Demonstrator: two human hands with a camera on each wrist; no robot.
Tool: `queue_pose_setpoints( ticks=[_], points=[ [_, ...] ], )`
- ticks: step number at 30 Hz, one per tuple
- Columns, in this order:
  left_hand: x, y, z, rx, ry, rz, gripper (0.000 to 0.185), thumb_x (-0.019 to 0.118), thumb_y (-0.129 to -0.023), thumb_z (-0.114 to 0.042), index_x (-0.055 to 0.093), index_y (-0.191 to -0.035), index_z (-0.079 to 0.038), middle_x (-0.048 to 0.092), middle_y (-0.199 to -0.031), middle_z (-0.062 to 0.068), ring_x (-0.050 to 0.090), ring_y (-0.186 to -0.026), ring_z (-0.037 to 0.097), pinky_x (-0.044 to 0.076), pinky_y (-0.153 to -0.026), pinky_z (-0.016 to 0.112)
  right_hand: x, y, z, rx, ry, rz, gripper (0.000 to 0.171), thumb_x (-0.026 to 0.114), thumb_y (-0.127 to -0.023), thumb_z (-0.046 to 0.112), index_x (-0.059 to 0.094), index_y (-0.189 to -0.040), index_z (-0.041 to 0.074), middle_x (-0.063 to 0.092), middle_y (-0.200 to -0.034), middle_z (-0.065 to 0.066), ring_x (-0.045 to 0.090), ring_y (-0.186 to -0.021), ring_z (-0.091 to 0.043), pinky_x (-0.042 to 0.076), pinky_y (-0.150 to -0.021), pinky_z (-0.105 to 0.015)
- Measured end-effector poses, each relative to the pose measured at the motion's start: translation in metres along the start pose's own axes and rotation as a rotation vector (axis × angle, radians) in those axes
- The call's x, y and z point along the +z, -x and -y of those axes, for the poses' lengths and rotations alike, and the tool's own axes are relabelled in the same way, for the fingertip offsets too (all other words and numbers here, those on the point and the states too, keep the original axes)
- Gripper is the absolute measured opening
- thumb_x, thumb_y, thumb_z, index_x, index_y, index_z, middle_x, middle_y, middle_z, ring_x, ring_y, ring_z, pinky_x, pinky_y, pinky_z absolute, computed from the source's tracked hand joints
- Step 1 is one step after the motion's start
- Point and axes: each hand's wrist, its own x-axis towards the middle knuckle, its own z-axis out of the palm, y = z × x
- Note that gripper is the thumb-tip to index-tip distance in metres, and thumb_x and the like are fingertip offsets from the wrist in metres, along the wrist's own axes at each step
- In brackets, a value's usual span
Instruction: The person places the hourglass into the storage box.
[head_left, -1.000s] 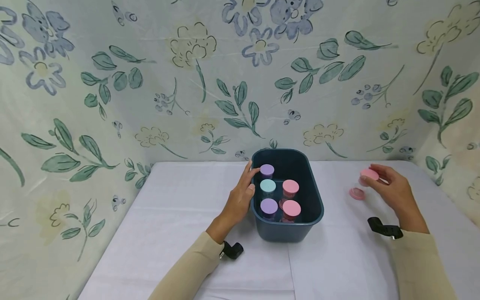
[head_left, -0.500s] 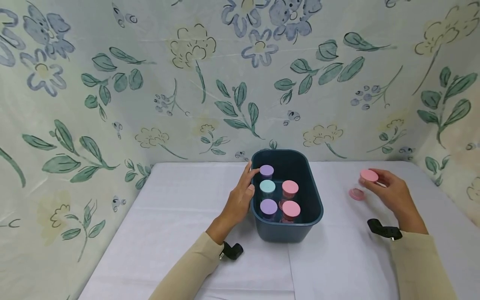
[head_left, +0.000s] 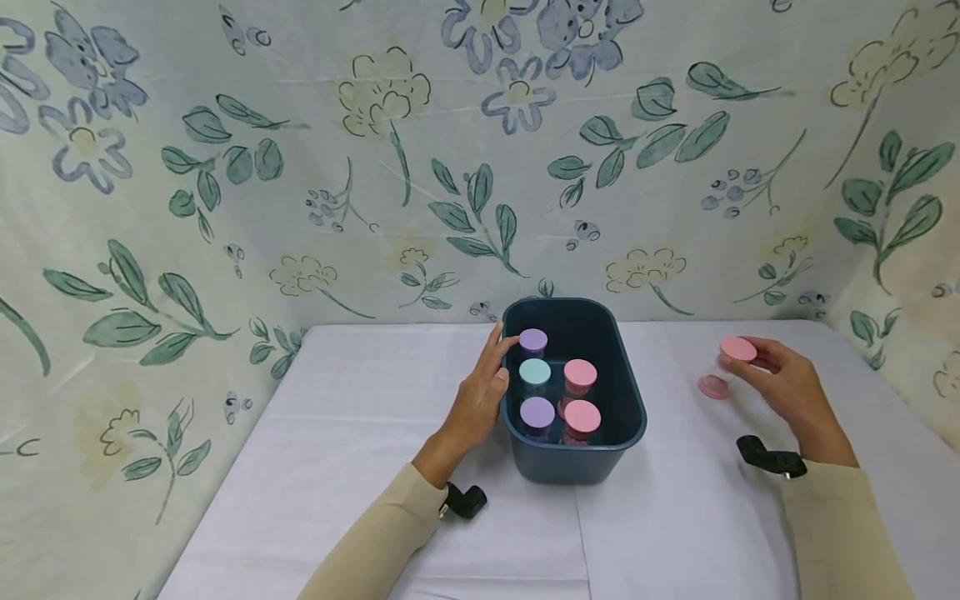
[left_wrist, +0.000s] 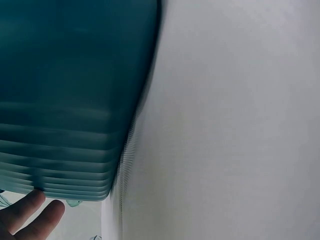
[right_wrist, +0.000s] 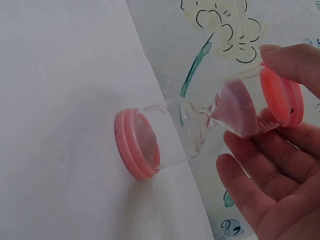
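Note:
A dark teal bin [head_left: 628,417] stands mid-table and holds several clear jars with purple, teal and pink lids. My left hand [head_left: 491,367] lies flat against the bin's left wall [left_wrist: 75,100], its fingers [left_wrist: 30,215] straight. To the right, my right hand [head_left: 753,360] pinches an upright clear jar with a pink lid [head_left: 738,350], thumb on one side and fingers [right_wrist: 250,165] on the other. A second pink-lidded jar [head_left: 713,386] lies on its side on the white cloth beside it, with its lid [right_wrist: 137,144] turned away from the held jar [right_wrist: 250,105].
White cloth [head_left: 360,433] covers the table. A floral fabric backdrop [head_left: 375,167] closes in the back and both sides. A black wrist camera [head_left: 465,500] is strapped on the left sleeve, another [head_left: 765,457] on the right.
My right hand's fingers have shifted slightly on the pink-lidded jar. The jar has hardly moved. The left hand and the bin have stayed still.

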Motion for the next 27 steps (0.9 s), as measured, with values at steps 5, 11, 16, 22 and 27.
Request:
queue_pose_setpoints(
  ticks=[5,11,16,22,27],
  points=[
    [0.0,0.0,0.0,-0.011,-0.003,0.001,0.05,0.025,-0.101,-0.031,0.028,-0.151,-0.026,0.007,-0.163,-0.001,0.02,-0.145,0.021,0.032,-0.104,0.06,0.0,-0.001,0.001,-0.004,0.011,-0.01,0.084,0.061,-0.087,0.055,0.036,-0.146,0.001,0.039,-0.143,-0.029,0.034,-0.128,-0.048,0.033,-0.095,-0.069],
    [0.0,0.0,-0.001,-0.024,-0.002,0.011,0.05,0.026,-0.101,-0.03,0.028,-0.151,-0.028,0.006,-0.163,-0.004,0.02,-0.145,0.02,0.031,-0.104,0.059,0.002,-0.001,0.001,-0.009,0.025,-0.023,0.082,0.06,-0.087,0.056,0.038,-0.145,0.001,0.042,-0.141,-0.028,0.037,-0.126,-0.046,0.035,-0.095,-0.067],
    [0.0,-0.001,-0.001,-0.013,-0.003,0.014,0.051,0.028,-0.1,-0.026,0.027,-0.151,-0.027,0.007,-0.163,0.0,0.019,-0.145,0.02,0.031,-0.105,0.059,0.003,-0.001,0.004,-0.014,0.028,-0.031,0.08,0.059,-0.088,0.055,0.039,-0.144,0.001,0.045,-0.139,-0.027,0.043,-0.122,-0.042,0.039,-0.096,-0.063],
    [-0.001,-0.002,-0.001,-0.005,-0.001,0.011,0.05,0.026,-0.101,-0.031,0.028,-0.151,-0.026,0.007,-0.163,0.002,0.019,-0.145,0.02,0.031,-0.105,0.058,0.003,-0.001,0.012,-0.018,0.023,-0.041,0.083,0.058,-0.087,0.058,0.038,-0.145,0.003,0.045,-0.139,-0.025,0.043,-0.122,-0.041,0.039,-0.097,-0.062],
    [-0.001,-0.001,-0.001,0.001,-0.002,0.008,0.05,0.026,-0.101,-0.032,0.028,-0.151,-0.024,0.007,-0.163,0.001,0.02,-0.145,0.02,0.031,-0.105,0.058,0.002,0.0,0.021,-0.023,0.011,-0.045,0.084,0.061,-0.084,0.059,0.039,-0.146,0.006,0.045,-0.14,-0.022,0.043,-0.123,-0.04,0.039,-0.097,-0.061]
  ],
)
